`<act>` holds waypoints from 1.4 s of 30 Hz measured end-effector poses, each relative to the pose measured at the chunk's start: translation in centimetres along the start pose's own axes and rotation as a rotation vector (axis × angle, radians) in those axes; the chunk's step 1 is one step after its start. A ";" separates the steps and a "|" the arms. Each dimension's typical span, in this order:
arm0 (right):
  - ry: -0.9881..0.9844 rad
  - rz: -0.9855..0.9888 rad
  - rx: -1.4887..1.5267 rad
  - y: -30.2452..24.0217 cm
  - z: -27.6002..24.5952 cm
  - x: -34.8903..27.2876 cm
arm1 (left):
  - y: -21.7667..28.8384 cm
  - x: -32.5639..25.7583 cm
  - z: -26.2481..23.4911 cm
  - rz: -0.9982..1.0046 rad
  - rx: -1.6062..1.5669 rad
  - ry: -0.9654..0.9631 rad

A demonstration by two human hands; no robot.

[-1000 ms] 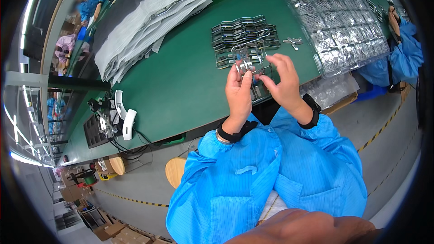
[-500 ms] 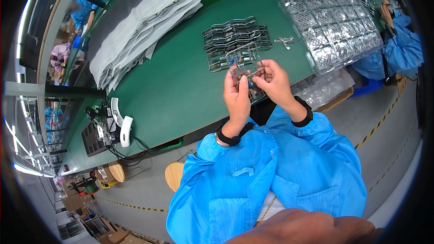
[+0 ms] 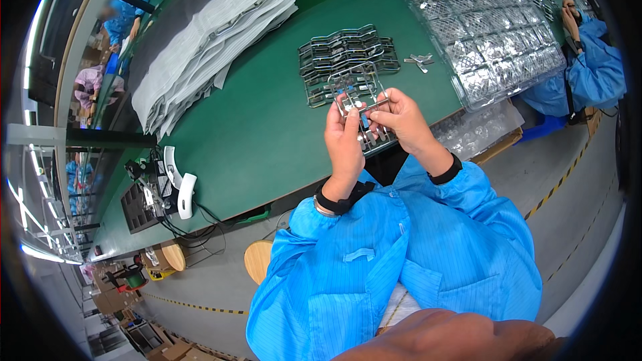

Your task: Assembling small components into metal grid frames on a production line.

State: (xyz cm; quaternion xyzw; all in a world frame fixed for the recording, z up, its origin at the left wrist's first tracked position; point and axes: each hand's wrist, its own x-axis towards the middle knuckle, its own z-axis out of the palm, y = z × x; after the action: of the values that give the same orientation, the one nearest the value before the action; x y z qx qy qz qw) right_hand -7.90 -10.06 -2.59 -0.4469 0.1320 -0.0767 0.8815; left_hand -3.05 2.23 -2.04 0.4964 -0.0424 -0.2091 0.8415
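My left hand [image 3: 344, 144] grips a thin metal wire frame [image 3: 364, 108] with small blue and white parts on it. Its thumb lies along the near edge, and the other fingers are partly hidden behind the frame. On the opposite side my right hand [image 3: 408, 126] pinches the same frame between thumb and fingers. Both hands hold it tilted, above the table's front edge. Just beyond lies a row of similar dark and silver wire frames [image 3: 348, 50], partly overlapped by the held one. A few small metal pieces [image 3: 419, 61] lie to their right.
Stacked clear plastic trays [image 3: 481, 37] with metal parts stand at the right of the green table [image 3: 261, 140]. Layered white sheets [image 3: 214, 40] lie at the left, near a white curved device [image 3: 186, 194] with cables. A co-worker's hand [image 3: 570, 20] is at far right.
The held frame has tilted, and its inner parts catch the light differently. My left hand has shifted slightly left; both hands keep their hold.
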 end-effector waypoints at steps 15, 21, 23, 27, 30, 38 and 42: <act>-0.032 0.273 0.452 -1.1 -1.2 0.0 | 1.2 0.4 -0.3 -0.021 0.028 -0.053; -0.074 0.185 0.381 -0.1 -2.2 0.1 | 1.2 0.4 -0.5 -0.034 0.023 -0.074; -0.089 0.165 0.367 0.2 -3.0 0.4 | 1.3 0.4 -0.6 -0.042 0.016 -0.087; -0.135 0.175 0.351 -1.4 -3.3 0.7 | 1.5 -0.1 -0.2 -0.078 -0.003 -0.084; -0.151 0.196 0.334 -1.8 -2.9 0.8 | 1.7 -0.1 0.1 -0.069 -0.013 -0.093; -0.178 0.259 0.504 0.1 -3.3 1.0 | 1.4 0.4 -0.1 -0.107 -0.009 -0.065; -0.120 0.245 0.517 -0.1 -2.7 1.1 | 1.1 0.5 -0.1 -0.086 -0.028 -0.036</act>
State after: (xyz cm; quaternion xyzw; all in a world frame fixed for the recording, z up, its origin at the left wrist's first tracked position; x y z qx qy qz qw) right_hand -7.70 -12.40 -4.23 -0.1921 0.1088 0.0257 0.9750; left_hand -2.26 2.57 -1.18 0.4821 -0.0332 -0.2546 0.8376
